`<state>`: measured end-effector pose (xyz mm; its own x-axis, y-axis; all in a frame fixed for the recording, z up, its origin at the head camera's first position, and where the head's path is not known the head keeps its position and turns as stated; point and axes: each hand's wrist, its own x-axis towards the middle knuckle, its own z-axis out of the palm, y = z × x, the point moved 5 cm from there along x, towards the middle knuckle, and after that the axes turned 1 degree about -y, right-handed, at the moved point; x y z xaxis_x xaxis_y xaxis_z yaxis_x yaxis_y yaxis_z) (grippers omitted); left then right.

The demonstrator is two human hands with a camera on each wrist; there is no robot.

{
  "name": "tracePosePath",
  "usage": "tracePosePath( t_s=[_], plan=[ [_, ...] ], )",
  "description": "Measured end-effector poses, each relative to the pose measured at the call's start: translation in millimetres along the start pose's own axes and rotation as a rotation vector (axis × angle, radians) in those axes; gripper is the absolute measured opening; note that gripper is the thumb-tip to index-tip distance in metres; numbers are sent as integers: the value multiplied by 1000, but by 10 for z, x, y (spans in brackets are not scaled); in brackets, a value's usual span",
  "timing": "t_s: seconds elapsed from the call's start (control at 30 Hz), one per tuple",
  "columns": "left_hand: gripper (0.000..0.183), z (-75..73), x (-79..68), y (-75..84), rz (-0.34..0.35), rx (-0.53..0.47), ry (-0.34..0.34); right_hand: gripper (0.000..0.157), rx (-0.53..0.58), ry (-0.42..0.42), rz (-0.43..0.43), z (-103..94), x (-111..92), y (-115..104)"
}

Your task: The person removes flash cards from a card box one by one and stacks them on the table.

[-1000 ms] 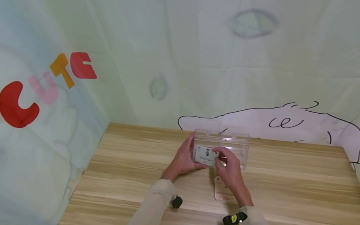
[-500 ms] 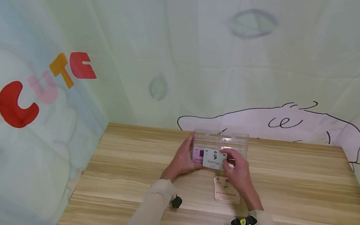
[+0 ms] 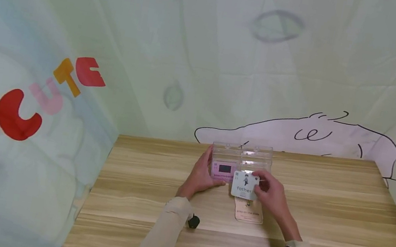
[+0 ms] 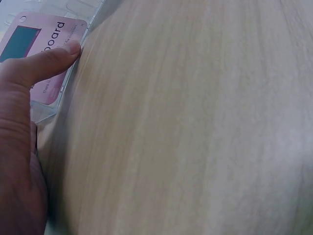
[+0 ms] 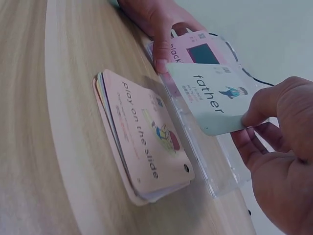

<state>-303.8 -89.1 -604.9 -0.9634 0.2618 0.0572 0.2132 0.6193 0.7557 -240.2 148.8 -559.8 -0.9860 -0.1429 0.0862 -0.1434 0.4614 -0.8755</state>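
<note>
The right hand (image 3: pixel 272 195), pinching the "father" card (image 3: pixel 243 184), is carrying it from the clear case's (image 3: pixel 255 160) left compartment to its near edge, apparently leaving the "blackboard" card (image 3: pixel 224 170) uncovered inside. The left hand (image 3: pixel 200 178) is gripping the case's left end.

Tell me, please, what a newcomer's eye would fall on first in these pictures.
Probably the large red, pink and orange letters reading CUTE, at the head view's left on the pale printed backdrop. Next, the pale green, round-cornered "father" card, pinched by the bare right hand near the clear plastic box. A pink-topped stack of cards lies nearer the person on the light wooden table.
</note>
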Motion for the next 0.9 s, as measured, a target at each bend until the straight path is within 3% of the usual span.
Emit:
tracePosePath(
  t_s=[0.37, 0.67, 0.9],
  plan=[
    [131, 16, 7, -28, 4, -3, 2, 36, 3, -32, 60, -68, -107, 139],
    [133, 32, 18, -60, 10, -34, 0, 35, -37, -105, 146, -45, -191, 191],
    [132, 28, 20, -59, 13, -37, 3, 35, -43, -132, 131, -27, -240, 203]
  ],
)
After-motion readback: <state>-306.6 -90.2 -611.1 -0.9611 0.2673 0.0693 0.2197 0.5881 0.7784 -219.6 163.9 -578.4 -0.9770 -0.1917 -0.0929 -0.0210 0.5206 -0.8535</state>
